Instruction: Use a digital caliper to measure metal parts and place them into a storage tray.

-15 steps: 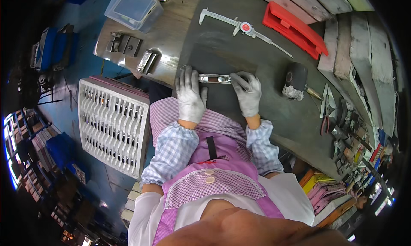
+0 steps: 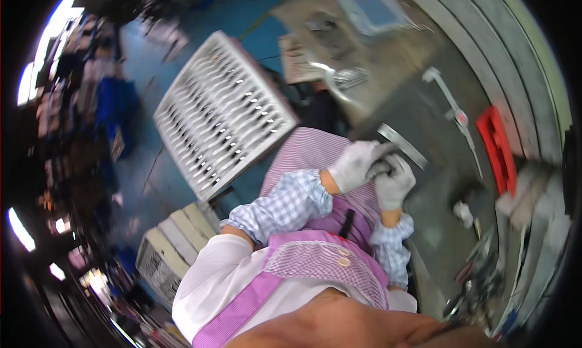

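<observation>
Left hand (image 2: 351, 168), right hand (image 2: 395, 183): together, curled; whether you grip anything, cannot tell.
Metal strip (image 2: 405, 147): just beside, toward bench (image 2: 441, 147) edge.
Open room: bare bench, strip to caliper (image 2: 461, 117).

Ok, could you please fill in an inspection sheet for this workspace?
Surface: dark grey bench top, partly motion-blurred.
Job's things: flat metal strip just beyond the hands; contact unclear.
Clutter: dial caliper, red case, dark-headed mallet, clear plastic box.
Hands: left hand and right hand gloved, fingers close together; whether they grip anything is too blurred to tell.
Cables: nothing seen.
Surroundings: white slotted rack with rows of metal parts, at the person's left; blue floor beyond.
</observation>
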### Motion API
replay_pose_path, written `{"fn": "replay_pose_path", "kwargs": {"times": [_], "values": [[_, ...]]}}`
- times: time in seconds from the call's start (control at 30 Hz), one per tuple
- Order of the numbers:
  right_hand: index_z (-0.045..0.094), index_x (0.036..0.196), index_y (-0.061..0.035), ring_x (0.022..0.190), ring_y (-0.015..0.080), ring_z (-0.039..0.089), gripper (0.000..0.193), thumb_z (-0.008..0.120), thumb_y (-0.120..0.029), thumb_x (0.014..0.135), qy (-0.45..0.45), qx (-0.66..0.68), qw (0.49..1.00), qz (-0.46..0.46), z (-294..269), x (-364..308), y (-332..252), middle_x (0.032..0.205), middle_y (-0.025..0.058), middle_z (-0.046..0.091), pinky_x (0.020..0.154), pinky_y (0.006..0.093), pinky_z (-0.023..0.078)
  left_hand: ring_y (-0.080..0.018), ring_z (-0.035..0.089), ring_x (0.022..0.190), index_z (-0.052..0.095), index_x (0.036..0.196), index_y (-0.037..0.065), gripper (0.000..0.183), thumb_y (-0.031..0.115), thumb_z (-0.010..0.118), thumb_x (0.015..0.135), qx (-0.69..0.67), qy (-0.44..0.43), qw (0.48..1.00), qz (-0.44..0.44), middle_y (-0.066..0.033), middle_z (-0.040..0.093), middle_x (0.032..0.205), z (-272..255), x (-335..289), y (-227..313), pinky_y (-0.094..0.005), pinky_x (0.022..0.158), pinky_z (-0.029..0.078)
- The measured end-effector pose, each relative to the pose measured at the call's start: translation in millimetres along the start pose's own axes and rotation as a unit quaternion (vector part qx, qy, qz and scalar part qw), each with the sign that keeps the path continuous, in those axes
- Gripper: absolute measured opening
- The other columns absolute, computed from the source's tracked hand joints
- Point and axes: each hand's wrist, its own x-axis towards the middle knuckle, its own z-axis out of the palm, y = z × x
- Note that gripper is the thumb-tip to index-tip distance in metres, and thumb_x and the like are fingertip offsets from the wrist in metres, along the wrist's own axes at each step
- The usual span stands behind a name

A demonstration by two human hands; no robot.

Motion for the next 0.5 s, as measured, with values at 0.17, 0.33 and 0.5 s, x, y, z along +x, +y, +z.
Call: {"fn": "replay_pose_path", "kwargs": {"times": [0.17, 0.33, 0.5], "values": [[0.072, 0.121, 0.0010, 0.114, 0.0185, 0.067, 0.030, 0.065, 0.002, 0.092, -0.005, 0.132, 0.980, 0.151, -23.9, 14.4, 1.5, 0.122, 0.0111, 0.072, 0.100, 0.0319, 0.050, -0.0282, 0.074, 0.100, 0.064, 0.134, 0.002, 0.050, 0.029, 0.071, 0.093, -0.086, -0.017, 0.959, -0.268, -0.0192, 0.075, 0.113, -70.5, -78.1, -58.6, -0.0365, 0.087, 0.056], [0.068, 0.133, -0.0074, 0.115, 0.0302, 0.067, 0.040, 0.069, -0.019, 0.094, 0.083, -0.160, 0.974, 0.137, -122.0, 96.4, 70.0, 0.125, 0.0153, 0.070, 0.103, 0.0356, 0.050, -0.0305, 0.072, 0.085, 0.074, 0.122, 0.011, 0.039, 0.003, 0.072, 0.084, 0.033, 0.138, 0.982, -0.123, -0.0121, 0.074, 0.090, -100.3, -99.9, -66.7, -0.0400, 0.080, 0.057], [0.069, 0.131, -0.0130, 0.119, 0.0357, 0.065, 0.060, 0.085, -0.035, 0.078, -0.043, -0.417, 0.901, 0.113, -125.0, 158.8, 139.5, 0.127, 0.0166, 0.069, 0.101, 0.0456, 0.052, -0.0318, 0.068, 0.080, 0.069, 0.129, 0.011, 0.037, 0.016, 0.070, 0.093, 0.020, 0.207, 0.976, 0.057, -0.0114, 0.072, 0.089, -99.4, -50.1, -52.4, -0.0421, 0.079, 0.055]]}}
